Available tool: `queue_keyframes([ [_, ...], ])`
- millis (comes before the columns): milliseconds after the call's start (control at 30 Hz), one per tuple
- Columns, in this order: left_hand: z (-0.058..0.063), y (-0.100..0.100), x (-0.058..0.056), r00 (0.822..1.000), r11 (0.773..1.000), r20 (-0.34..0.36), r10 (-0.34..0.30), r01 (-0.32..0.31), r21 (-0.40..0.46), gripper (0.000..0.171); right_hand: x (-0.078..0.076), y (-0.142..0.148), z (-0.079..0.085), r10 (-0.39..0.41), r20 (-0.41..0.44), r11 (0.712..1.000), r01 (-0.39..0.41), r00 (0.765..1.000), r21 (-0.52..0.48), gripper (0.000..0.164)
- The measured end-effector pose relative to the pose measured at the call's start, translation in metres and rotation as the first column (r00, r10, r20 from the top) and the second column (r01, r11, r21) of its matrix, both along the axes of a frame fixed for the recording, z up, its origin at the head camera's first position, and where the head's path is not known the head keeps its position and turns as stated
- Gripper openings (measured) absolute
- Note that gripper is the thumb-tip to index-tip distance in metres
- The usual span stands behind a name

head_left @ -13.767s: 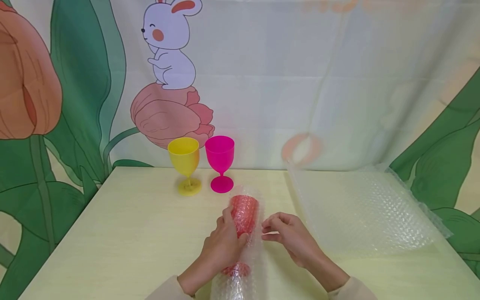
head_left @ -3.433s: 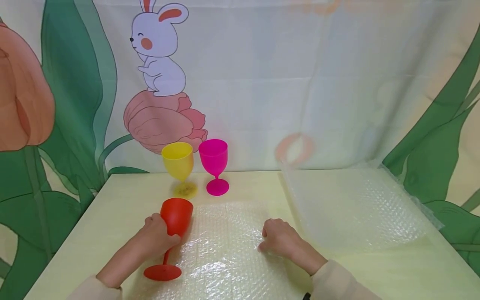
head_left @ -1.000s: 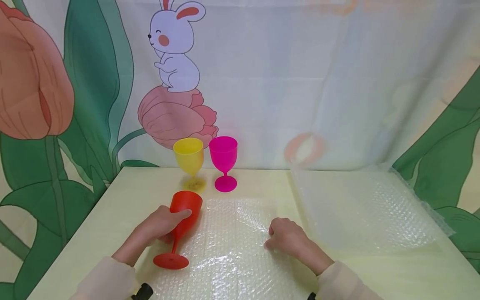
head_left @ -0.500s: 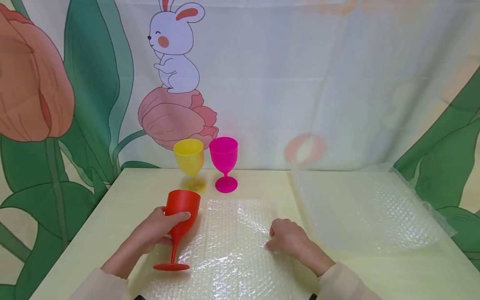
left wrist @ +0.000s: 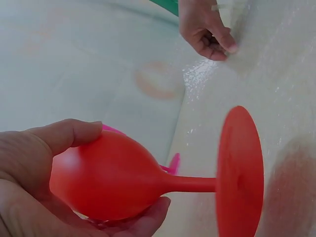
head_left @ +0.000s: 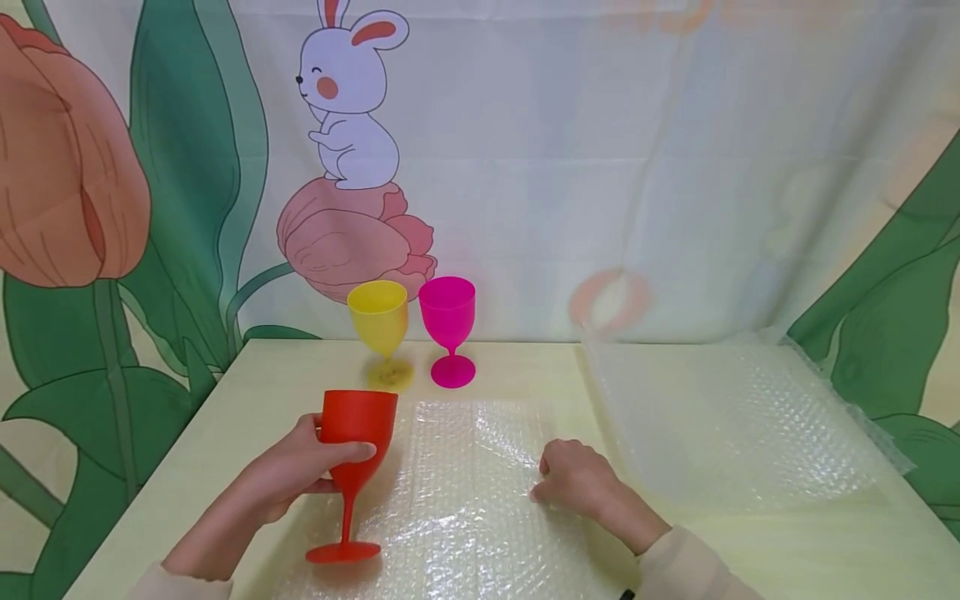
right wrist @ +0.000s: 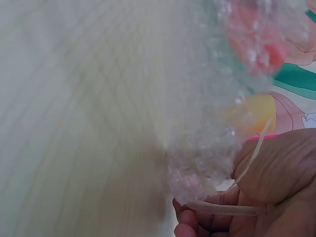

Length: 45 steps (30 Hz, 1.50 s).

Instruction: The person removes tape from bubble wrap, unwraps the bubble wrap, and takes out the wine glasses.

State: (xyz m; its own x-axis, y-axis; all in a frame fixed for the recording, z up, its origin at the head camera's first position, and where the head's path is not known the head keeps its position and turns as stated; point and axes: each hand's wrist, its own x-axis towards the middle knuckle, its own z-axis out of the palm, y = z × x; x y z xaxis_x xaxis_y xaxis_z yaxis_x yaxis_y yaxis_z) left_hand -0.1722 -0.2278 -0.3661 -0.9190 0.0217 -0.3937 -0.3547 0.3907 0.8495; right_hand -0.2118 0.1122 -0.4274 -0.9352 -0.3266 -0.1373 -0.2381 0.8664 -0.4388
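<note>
My left hand grips a red goblet by its bowl, thumb across the near side. The goblet stands almost upright, its round foot close over a sheet of bubble wrap spread on the table. In the left wrist view the bare red bowl lies in the curled fingers. At the sheet's right edge my right hand has its fingers curled and pinches the bubble wrap. The right wrist view shows crumpled wrap against the fingers and a thin pale strip along the palm.
Behind the sheet stand a yellow goblet and a magenta goblet, side by side near the table's back edge. A second sheet of bubble wrap lies at the right. A printed cloth hangs behind the table.
Earliest, the red goblet lay rolled in bubble wrap; now the wrap is spread flat and my left hand holds the goblet. Lately it has tilted more upright and come slightly nearer. My right hand stays put.
</note>
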Motion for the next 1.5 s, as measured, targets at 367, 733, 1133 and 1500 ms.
queue_keyframes([
  [367, 0.01, -0.001, 0.012, 0.996, 0.996, -0.012, -0.086, 0.086, 0.007, 0.095, -0.001, 0.001, -0.001, 0.0, -0.001, 1.0, 0.0, 1.0, 0.012, 0.033],
  [733, 0.011, -0.001, 0.02, 0.99, 0.991, -0.04, -0.132, 0.133, 0.025, 0.088, 0.001, 0.002, 0.0, -0.001, -0.01, 1.0, 0.001, 1.0, -0.009, 0.034],
  [1133, 0.006, -0.026, 0.029, 0.938, 0.929, -0.043, -0.344, 0.347, 0.127, 0.093, 0.0, 0.0, -0.004, -0.008, -0.001, 1.0, 0.008, 1.0, -0.009, 0.054],
  [1500, -0.004, -0.049, 0.024, 0.902, 0.885, -0.083, -0.423, 0.431, 0.173, 0.084, 0.0, 0.001, -0.002, 0.004, -0.01, 1.0, -0.004, 1.0, -0.008, 0.055],
])
